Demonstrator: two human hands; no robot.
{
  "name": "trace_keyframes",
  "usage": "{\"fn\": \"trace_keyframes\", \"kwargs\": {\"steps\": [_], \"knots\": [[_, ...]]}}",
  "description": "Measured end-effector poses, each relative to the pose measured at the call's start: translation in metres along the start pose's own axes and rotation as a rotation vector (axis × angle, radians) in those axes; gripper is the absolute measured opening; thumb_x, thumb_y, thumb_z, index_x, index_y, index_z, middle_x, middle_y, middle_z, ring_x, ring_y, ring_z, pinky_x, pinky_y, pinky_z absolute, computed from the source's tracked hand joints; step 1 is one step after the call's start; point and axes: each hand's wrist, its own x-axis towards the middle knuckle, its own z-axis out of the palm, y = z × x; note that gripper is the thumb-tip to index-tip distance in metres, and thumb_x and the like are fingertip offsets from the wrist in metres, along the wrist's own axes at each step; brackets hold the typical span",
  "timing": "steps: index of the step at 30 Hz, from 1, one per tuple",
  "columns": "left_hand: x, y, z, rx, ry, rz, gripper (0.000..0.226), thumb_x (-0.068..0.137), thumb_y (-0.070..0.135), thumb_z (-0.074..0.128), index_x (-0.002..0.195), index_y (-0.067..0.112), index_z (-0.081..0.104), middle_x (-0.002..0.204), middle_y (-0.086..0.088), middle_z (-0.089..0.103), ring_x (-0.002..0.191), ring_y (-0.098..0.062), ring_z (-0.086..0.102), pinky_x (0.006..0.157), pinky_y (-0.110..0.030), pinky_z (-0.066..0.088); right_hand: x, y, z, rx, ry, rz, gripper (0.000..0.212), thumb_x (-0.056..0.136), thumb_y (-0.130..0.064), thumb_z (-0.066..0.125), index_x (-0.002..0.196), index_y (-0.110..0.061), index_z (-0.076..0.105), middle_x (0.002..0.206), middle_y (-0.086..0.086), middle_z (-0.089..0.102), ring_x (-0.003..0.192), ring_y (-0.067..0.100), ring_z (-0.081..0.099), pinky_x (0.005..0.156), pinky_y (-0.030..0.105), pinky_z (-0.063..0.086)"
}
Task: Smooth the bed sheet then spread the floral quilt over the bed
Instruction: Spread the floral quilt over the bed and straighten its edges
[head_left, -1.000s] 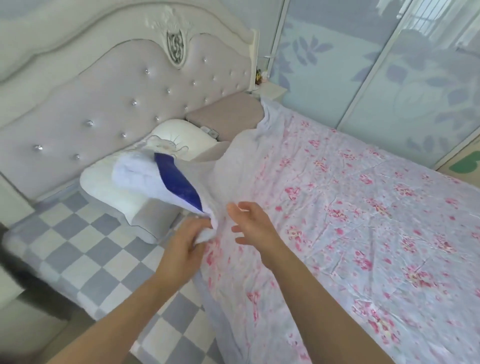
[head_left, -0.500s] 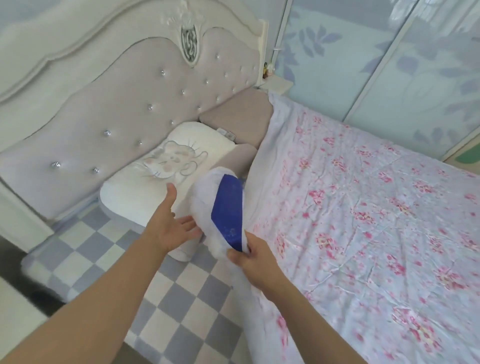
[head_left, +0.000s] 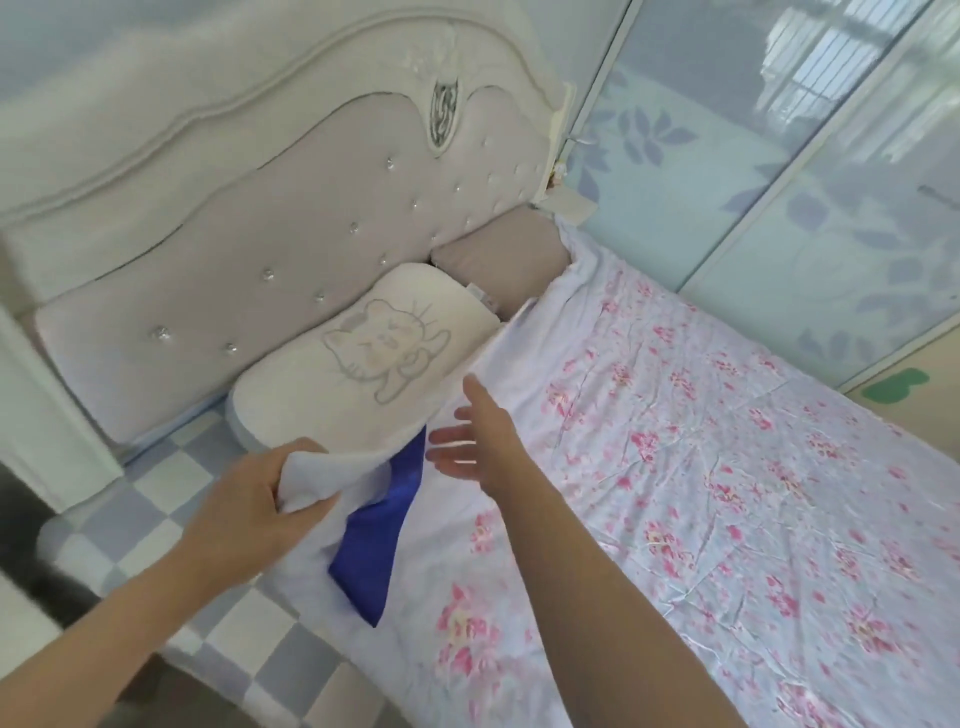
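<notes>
Head view, looking down along the bed toward its head end. Left hand (head_left: 249, 501) with fingers and thumb curled around the white corner of the floral quilt (head_left: 727, 493), lifted a little above the near edge of the bed. Dark blue patch (head_left: 376, 530) on the turned-up underside of that corner, hanging just right of the left hand. Right hand (head_left: 475, 439) held out flat and relaxed, fingers straight and spread, palm facing left, gripping nothing, just beside the blue patch; touching the quilt or not, cannot tell. Rest of the floral quilt spread flat, pink flowers on pale blue, over most of the bed up to the far edge, with many small creases. Upper edge of the quilt folded back in a white band near the pillows. Checked bed sheet (head_left: 130, 499), grey and white squares, uncovered along the near edge and the near head corner of the bed. White pillow with a cat drawing (head_left: 363, 364) at the head end, resting on the sheet, its right side touching the quilt edge. Beige pillow (head_left: 498, 265) behind it, against the tufted headboard (head_left: 234, 244). Frosted sliding doors with leaf pattern (head_left: 779, 182) along the far side of the bed.
</notes>
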Motion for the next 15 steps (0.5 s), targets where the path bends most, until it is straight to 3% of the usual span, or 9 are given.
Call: {"fn": "trace_keyframes", "kwargs": {"steps": [2, 3, 5, 7, 9, 12, 15], "knots": [[-0.009, -0.013, -0.007, 0.039, 0.014, 0.046, 0.052, 0.076, 0.011, 0.073, 0.069, 0.060, 0.057, 0.076, 0.033, 0.063, 0.070, 0.014, 0.058, 0.062, 0.001, 0.043, 0.012, -0.016, 0.026, -0.072, -0.042, 0.087, 0.056, 0.084, -0.057, 0.052, 0.119, -0.013, 0.043, 0.096, 0.019, 0.062, 0.068, 0.027, 0.063, 0.051, 0.026, 0.051], [-0.008, -0.019, -0.010, 0.085, 0.038, 0.045, 0.059, 0.077, 0.009, 0.071, 0.069, 0.066, 0.055, 0.072, 0.041, 0.059, 0.071, 0.019, 0.056, 0.062, 0.003, 0.041, 0.018, -0.018, 0.035, -0.139, -0.039, 0.089, 0.047, 0.085, -0.045, 0.058, 0.113, -0.010, 0.043, 0.093, 0.020, 0.061, 0.066, 0.028, 0.061, 0.048, 0.025, 0.049], [-0.014, -0.038, -0.020, 0.175, 0.088, 0.042, 0.047, 0.079, 0.012, 0.069, 0.076, 0.059, 0.063, 0.067, 0.050, 0.053, 0.072, 0.017, 0.056, 0.063, 0.004, 0.039, 0.026, -0.013, 0.067, -0.204, -0.023, 0.041, 0.012, 0.085, -0.007, 0.055, 0.088, -0.002, 0.044, 0.075, 0.016, 0.052, 0.056, 0.024, 0.051, 0.041, 0.023, 0.043], [-0.016, -0.058, -0.027, 0.198, 0.203, -0.009, 0.032, 0.082, 0.019, 0.068, 0.079, 0.051, 0.063, 0.067, 0.044, 0.056, 0.071, 0.010, 0.054, 0.062, 0.001, 0.039, 0.041, -0.011, 0.090, -0.173, -0.017, -0.104, 0.024, 0.082, 0.008, 0.042, 0.064, -0.008, 0.038, 0.062, 0.008, 0.038, 0.044, 0.015, 0.038, 0.035, 0.017, 0.033], [-0.019, -0.084, -0.040, 0.134, 0.417, -0.106, 0.029, 0.084, 0.026, 0.064, 0.068, 0.049, 0.058, 0.065, 0.021, 0.062, 0.062, 0.010, 0.052, 0.058, 0.000, 0.037, 0.051, -0.008, 0.118, -0.164, -0.065, -0.257, 0.029, 0.080, 0.009, 0.040, 0.058, -0.010, 0.033, 0.058, 0.005, 0.033, 0.036, 0.011, 0.033, 0.035, 0.018, 0.028], [-0.026, -0.125, -0.054, 0.171, 0.571, -0.282, 0.032, 0.086, 0.016, 0.062, 0.064, 0.037, 0.052, 0.068, 0.005, 0.058, 0.060, 0.004, 0.056, 0.054, -0.006, 0.038, 0.050, 0.018, 0.140, -0.290, -0.174, -0.298, 0.017, 0.082, 0.005, 0.042, 0.086, -0.010, 0.049, 0.072, 0.014, 0.046, 0.044, 0.015, 0.041, 0.040, 0.019, 0.036], [-0.027, -0.166, -0.061, 0.250, 0.515, -0.481, 0.023, 0.088, 0.023, 0.060, 0.066, 0.027, 0.053, 0.071, -0.014, 0.064, 0.066, -0.030, 0.060, 0.064, -0.036, 0.050, 0.060, 0.056, 0.148, -0.452, -0.330, -0.270, 0.046, 0.088, 0.001, 0.041, 0.128, -0.020, 0.043, 0.073, 0.006, 0.057, 0.056, 0.011, 0.052, 0.049, 0.012, 0.046]]}}
